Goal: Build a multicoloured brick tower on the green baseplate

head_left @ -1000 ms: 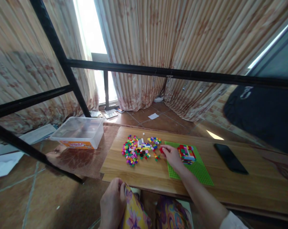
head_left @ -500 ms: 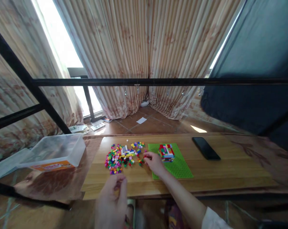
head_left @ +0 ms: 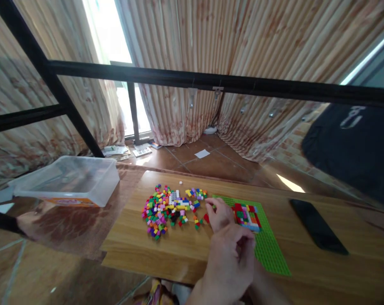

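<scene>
A heap of small coloured bricks [head_left: 168, 207] lies on the wooden tabletop [head_left: 179, 250]. To its right a green baseplate [head_left: 270, 252] carries a low multicoloured brick build [head_left: 246, 216]. My right hand [head_left: 220, 214] rests between the heap and the build, fingers pinched on a red brick [head_left: 206, 218]. My left hand [head_left: 230, 262] hovers in front of it, over my right forearm, fingers curled; what they hold, if anything, is hidden.
A black phone [head_left: 317, 231] lies at the right of the tabletop. A clear plastic box [head_left: 68, 180] stands at the left on a brown mat. A black metal bar [head_left: 211, 82] crosses above. Curtains hang behind, and a dark cloth [head_left: 354, 148] is at the right.
My left hand has risen from my lap to in front of my right hand. My right hand has stayed at the heap's edge with the red brick. The camera has swung about.
</scene>
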Demonstrator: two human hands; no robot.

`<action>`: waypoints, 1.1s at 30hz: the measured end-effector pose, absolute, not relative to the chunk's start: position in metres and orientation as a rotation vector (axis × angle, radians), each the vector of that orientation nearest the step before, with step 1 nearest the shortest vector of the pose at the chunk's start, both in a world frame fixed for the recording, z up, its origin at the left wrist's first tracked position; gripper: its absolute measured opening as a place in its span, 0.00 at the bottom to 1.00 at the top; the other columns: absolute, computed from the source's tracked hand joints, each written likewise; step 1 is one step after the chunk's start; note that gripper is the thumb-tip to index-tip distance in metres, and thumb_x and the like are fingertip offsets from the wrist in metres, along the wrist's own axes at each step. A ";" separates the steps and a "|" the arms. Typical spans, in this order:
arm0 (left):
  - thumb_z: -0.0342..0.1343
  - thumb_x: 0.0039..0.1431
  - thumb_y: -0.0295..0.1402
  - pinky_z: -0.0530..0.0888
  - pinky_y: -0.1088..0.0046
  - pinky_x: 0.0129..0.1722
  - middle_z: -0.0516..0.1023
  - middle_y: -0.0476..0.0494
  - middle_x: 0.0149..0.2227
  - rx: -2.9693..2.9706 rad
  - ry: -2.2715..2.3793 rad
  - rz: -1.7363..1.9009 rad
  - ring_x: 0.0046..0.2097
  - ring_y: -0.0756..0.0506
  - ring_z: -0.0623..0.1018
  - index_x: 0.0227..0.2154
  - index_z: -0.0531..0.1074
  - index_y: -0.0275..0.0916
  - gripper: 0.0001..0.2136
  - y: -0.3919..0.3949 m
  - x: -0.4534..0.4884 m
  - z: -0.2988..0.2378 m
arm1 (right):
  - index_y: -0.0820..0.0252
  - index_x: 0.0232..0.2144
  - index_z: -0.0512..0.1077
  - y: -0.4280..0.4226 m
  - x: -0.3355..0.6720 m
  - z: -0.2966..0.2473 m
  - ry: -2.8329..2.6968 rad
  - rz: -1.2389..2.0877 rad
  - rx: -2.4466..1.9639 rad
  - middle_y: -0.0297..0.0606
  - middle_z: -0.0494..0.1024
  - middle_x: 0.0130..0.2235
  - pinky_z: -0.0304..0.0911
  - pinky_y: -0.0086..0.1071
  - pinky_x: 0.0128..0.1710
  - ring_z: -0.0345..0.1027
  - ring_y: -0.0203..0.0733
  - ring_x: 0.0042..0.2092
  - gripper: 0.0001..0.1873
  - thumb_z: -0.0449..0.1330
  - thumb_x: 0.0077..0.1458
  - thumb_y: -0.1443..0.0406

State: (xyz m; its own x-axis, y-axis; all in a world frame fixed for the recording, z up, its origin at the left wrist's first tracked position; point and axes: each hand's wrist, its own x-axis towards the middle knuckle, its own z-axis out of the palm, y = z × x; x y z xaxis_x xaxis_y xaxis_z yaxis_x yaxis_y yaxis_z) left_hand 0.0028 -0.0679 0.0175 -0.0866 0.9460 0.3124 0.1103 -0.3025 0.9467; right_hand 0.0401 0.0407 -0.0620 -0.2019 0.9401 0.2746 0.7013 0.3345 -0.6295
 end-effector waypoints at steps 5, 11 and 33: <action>0.52 0.56 0.23 0.67 0.79 0.28 0.74 0.49 0.25 1.063 1.240 1.589 0.28 0.52 0.72 0.29 0.74 0.36 0.07 -0.062 -0.005 0.021 | 0.57 0.41 0.76 0.062 0.020 -0.055 -2.032 0.442 -1.405 0.42 0.78 0.40 0.63 0.35 0.37 0.70 0.42 0.35 0.15 0.51 0.57 0.65; 0.53 0.56 0.24 0.66 0.79 0.29 0.75 0.48 0.27 0.990 1.211 1.598 0.29 0.52 0.71 0.29 0.75 0.37 0.07 -0.063 0.003 0.014 | 0.58 0.45 0.76 0.080 -0.004 -0.047 -2.267 0.480 -1.169 0.42 0.77 0.47 0.59 0.40 0.52 0.66 0.46 0.50 0.15 0.54 0.59 0.63; 0.55 0.54 0.24 0.71 0.77 0.29 0.80 0.45 0.27 1.012 1.239 1.689 0.29 0.50 0.76 0.30 0.78 0.38 0.07 -0.069 0.010 0.020 | 0.52 0.41 0.77 0.001 0.003 -0.054 -2.250 0.472 -0.983 0.41 0.77 0.48 0.61 0.45 0.53 0.67 0.49 0.51 0.12 0.56 0.59 0.62</action>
State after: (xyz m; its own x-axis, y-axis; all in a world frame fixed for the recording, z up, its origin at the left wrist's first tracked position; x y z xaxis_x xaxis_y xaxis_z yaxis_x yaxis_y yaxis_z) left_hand 0.0097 -0.0694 0.0198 -0.3665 0.9190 0.1452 -0.1379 -0.2079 0.9684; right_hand 0.0028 0.0005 -0.0537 -0.5228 0.7502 0.4049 0.5245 0.6575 -0.5409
